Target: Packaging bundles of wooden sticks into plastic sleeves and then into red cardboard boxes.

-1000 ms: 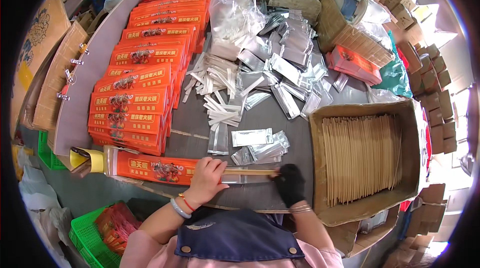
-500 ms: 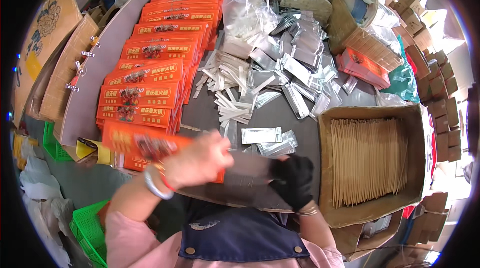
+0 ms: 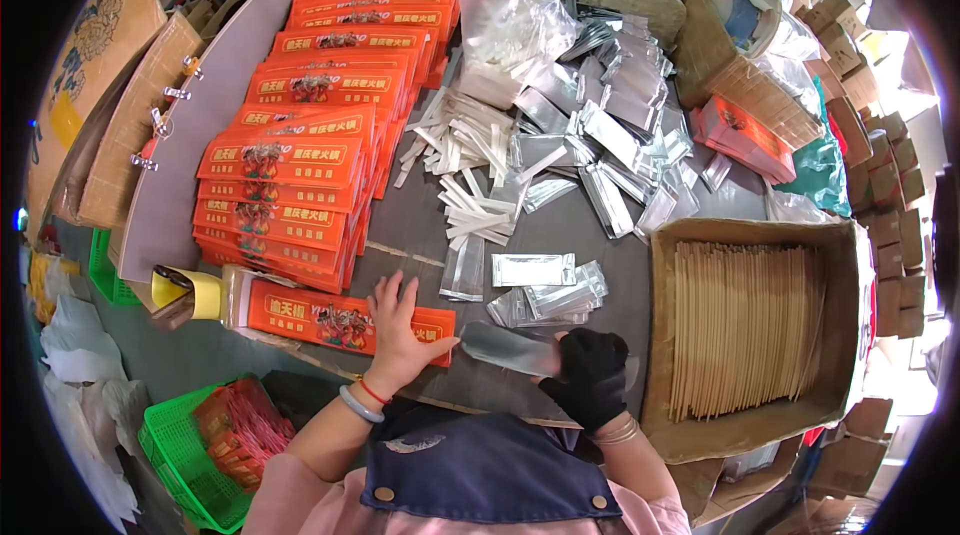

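Note:
My left hand, bare with fingers spread, rests on a red printed paper packet lying flat at the table's near edge. My right hand, in a black fingerless glove, pinches the right end of a clear, flat plastic sleeve. That sleeve's other end lies close to my left thumb, beside the packet's right end; I cannot tell whether they touch. Just beyond it sit silvery sealed packs. A long overlapping row of red packets stretches away beyond my left hand.
At right stands a cardboard box of wooden chopsticks. White paper-wrapped strips, a heap of silvery packs and a clear plastic bag occupy the table's middle. A green basket with red packets sits lower left; a yellow-lined holder edges the table.
My left hand has come down and opened from a closed grip; the blurred red packet beside it now appears to lie on the row's near end. My right hand keeps the plastic sleeve.

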The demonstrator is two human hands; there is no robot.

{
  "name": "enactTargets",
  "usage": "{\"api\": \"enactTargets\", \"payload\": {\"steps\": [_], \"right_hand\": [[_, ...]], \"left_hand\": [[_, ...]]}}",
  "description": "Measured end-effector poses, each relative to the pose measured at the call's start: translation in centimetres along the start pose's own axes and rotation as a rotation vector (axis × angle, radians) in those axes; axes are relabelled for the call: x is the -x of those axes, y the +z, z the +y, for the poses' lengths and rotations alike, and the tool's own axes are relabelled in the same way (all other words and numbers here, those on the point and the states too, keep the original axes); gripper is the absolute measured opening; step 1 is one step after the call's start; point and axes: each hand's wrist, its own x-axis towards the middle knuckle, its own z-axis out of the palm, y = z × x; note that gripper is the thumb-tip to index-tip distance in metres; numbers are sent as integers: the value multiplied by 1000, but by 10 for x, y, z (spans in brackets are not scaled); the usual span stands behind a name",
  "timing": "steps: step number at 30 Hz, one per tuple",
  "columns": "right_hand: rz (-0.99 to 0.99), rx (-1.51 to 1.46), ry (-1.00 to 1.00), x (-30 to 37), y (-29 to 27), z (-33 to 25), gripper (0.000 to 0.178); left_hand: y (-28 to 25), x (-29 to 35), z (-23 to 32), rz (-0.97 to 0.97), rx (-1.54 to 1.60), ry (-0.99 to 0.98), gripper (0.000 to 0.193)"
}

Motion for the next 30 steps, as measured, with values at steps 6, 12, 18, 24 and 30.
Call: {"api": "enactTargets", "payload": {"steps": [6,12,18,24,30], "right_hand": [[-40,-102,-153,-31,56,-40,63],[288,-196,-161,-7,30,5,57],[405,131,951,70,-7,111,35],[227,432,1021,87,13,130,18],[125,305,1084,71,-7,111,19]], "left_hand": [[-4,-2,4,-126,-51,-30,101],[8,-73,16,54,163,235,50],[29,-136,16,108,-215,311,17],[29,-128,45,47,-164,403,7],[51,-113,69,-149,-116,386,28]]}}
